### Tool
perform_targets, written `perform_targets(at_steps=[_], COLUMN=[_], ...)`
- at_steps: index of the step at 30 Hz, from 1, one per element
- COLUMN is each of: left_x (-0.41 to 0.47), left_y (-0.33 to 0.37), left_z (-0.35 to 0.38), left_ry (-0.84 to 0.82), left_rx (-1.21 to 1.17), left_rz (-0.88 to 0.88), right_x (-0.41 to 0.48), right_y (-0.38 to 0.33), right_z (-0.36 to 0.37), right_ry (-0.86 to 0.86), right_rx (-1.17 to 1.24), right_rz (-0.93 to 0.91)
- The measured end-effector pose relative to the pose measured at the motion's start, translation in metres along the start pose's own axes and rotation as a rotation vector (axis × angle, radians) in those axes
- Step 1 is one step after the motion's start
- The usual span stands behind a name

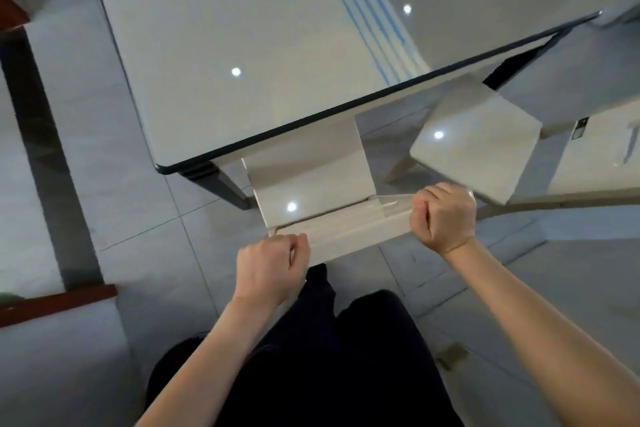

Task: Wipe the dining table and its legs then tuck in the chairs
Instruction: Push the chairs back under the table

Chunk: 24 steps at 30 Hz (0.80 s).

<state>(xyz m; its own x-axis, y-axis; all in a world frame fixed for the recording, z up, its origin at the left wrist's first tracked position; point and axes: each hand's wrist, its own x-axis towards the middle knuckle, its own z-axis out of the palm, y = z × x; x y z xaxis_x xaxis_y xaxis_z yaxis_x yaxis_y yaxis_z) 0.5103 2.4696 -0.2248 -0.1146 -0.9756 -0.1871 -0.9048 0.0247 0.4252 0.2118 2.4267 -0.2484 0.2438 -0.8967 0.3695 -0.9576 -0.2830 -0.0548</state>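
Observation:
A glossy white dining table [214, 45] with a dark rim fills the upper middle of the head view. Just below its near edge stands a cream chair [311, 180], its seat partly under the tabletop. My left hand [270, 267] grips the left end of the chair's backrest top. The right end of that backrest is held by my right hand [443, 215], fingers curled round it. One dark table leg [225, 184] shows at the near left corner. No cloth is visible in either hand.
A second cream chair [481, 135] stands angled out at the right of the table. A dark strip and a red-brown wooden edge [59, 302] lie on the left. Grey tiled floor [138, 204] surrounds the table. My dark-trousered legs are below the chair.

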Motion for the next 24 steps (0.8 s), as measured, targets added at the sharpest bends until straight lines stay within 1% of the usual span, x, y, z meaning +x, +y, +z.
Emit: perform_targets(at_steps=[5,9,12,17,21,24], left_x=[0.0,0.004,0.012,0.033,0.054,0.072], left_y=[-0.001,0.001,0.006,0.003,0.007,0.008], left_z=[0.003,0.004,0.004,0.002,-0.001,-0.003], left_ry=[0.07,0.159,0.204,0.229,0.222,0.215], left_rx=[0.019,0.05,0.06,0.079,0.097,0.09], left_rz=[-0.013,-0.037,-0.104,-0.155,-0.185,-0.221], right_x=[-0.006,0.003,0.02,0.051,0.079,0.102], right_y=[0.002,0.005,0.011,0.016,0.028,0.034], right_z=[0.006,0.01,0.014,0.025,0.037,0.044], right_ry=[-0.03,-0.04,-0.05,-0.049,-0.091,-0.065], right_rx=[0.0,0.045,0.064,0.075,0.082,0.094], right_rz=[0.033,-0.017,-0.056,-0.085,-0.103,-0.13])
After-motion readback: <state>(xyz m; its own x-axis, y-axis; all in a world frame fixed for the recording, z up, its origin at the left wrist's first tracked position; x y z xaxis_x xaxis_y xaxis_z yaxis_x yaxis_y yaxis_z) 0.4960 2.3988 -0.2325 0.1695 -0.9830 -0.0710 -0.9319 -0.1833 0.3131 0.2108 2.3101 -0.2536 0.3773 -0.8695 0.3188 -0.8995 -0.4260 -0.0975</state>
